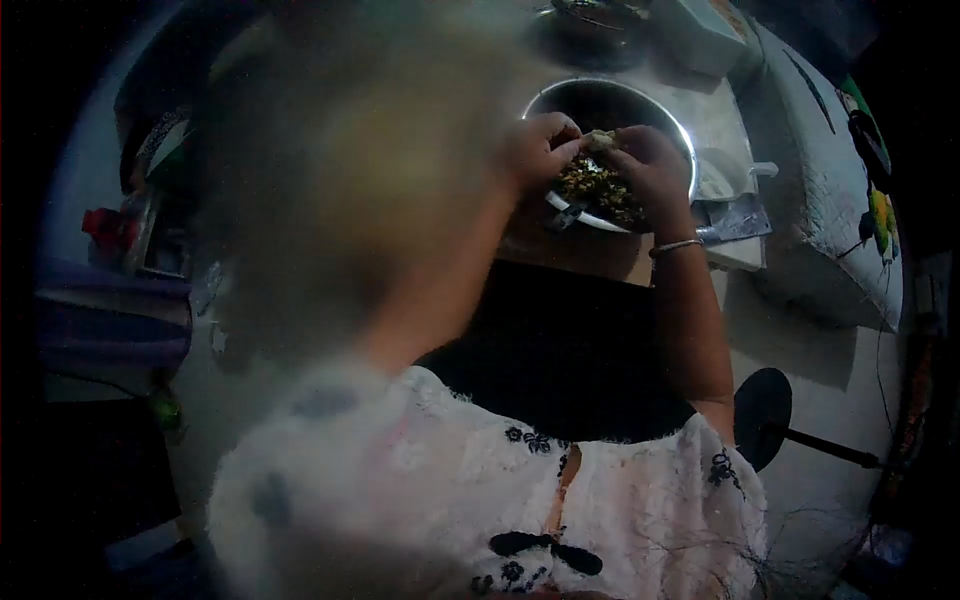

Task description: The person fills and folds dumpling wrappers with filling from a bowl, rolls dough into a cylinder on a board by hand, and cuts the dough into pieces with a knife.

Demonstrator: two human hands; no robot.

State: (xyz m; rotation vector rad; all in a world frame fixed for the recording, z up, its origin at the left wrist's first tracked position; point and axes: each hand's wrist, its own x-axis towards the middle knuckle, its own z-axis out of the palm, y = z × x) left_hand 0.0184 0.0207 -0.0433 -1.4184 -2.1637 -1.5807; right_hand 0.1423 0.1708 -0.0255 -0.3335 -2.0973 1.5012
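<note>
A small pale dumpling [601, 141] is pinched between my two hands, above a wide metal bowl [682, 118]. My left hand [540, 150] has its thumb and fingers closed at the dumpling's left end. From the right, my right hand [652, 168] grips the other end, with a bracelet on that wrist. Below them the bowl holds a chopped green and yellow filling [590, 188]. The dumpling's fine details are too small and dim to make out.
Behind the bowl stand a dark round pan [585, 40] and a white container [698, 38]. A pale dish [722, 178] and a clear plastic packet [735, 218] lie to the right. A dark round stand [763, 418] is at lower right. A blur hides much of the left side.
</note>
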